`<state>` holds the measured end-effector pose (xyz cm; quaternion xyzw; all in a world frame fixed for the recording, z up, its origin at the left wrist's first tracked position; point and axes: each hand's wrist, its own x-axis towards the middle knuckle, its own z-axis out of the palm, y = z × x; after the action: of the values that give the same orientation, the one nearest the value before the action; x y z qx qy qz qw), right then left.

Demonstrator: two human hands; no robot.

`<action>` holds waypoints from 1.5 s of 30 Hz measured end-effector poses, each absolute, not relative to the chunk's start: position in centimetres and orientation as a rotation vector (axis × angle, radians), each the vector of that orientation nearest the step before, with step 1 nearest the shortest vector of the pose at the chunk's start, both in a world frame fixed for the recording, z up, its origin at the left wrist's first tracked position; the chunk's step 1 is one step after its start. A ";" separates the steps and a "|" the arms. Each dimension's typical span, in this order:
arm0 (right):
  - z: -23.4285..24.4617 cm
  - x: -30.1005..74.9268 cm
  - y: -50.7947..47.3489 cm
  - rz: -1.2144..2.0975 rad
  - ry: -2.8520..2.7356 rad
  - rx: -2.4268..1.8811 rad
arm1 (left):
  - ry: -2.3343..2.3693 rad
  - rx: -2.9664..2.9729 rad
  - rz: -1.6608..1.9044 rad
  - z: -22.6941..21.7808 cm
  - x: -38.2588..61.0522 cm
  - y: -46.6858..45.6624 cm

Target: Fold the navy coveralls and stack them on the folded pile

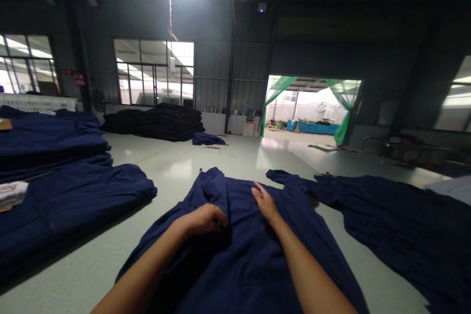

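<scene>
A dark blue garment [246, 260] is spread on the pale table in front of me, with a raised fold running along its left part. My left hand [207, 217] is closed on the edge of that fold, its fingers curled in and partly hidden. To its right, my right hand [265, 202] lies with fingers stretched out on the garment's upper part. The garment's near end runs out of view below my forearms.
Stacks of folded dark blue garments [73, 201] lie on the left. More loose blue cloth [397, 221] is spread on the right. Farther off are a black pile of cloth [162, 121], a small blue bundle [208, 139] and a doorway with green curtains [344, 122].
</scene>
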<state>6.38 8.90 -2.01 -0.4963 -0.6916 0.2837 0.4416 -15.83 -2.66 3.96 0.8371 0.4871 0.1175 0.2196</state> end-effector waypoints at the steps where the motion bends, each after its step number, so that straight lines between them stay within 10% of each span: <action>1: -1.8 6.3 8.9 0.749 -1.679 -1.202 | 1.268 2.257 0.136 4.4 -15.2 -3.4; 18: 5.5 4.8 3.5 0.392 -2.170 -2.151 | 1.890 2.060 0.095 5.2 -20.4 -2.7; 26: 4.8 5.3 5.1 0.257 -2.114 -1.658 | 1.993 2.107 -0.085 5.7 -19.9 -3.9; 45: 4.2 11.0 4.1 1.198 -1.820 -1.225 | 2.168 1.913 0.069 3.8 -23.9 -2.3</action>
<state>11.02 4.11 4.19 -0.4649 -0.6909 0.4549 0.3156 -23.95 -2.30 3.83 0.6562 0.7439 0.0236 0.1242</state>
